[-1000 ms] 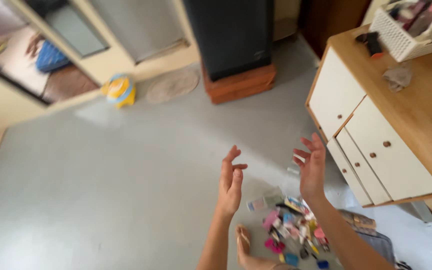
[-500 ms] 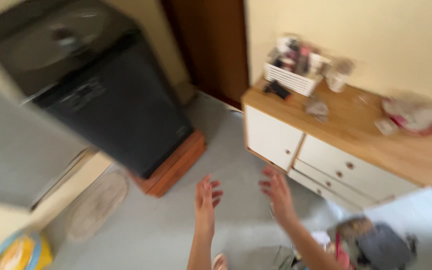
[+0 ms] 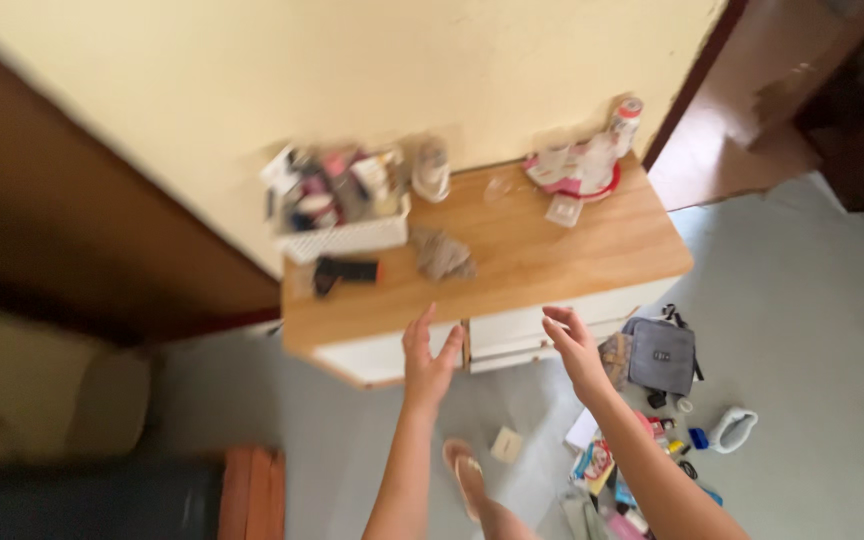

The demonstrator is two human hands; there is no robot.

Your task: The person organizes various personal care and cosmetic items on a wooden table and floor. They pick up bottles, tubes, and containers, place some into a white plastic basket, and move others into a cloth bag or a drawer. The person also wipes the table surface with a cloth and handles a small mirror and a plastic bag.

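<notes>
The grey floor (image 3: 812,330) is lying open to the right, with scattered small items (image 3: 632,470) crowding it near the person's foot. The wooden counter (image 3: 512,265) is standing against the wall, its front edge just beyond both hands. A white basket (image 3: 347,235) is sitting at the counter's back left. The left hand (image 3: 428,355) and right hand (image 3: 574,345) are hovering apart, each grip spread open, holding nothing, nearest the counter's front edge.
</notes>
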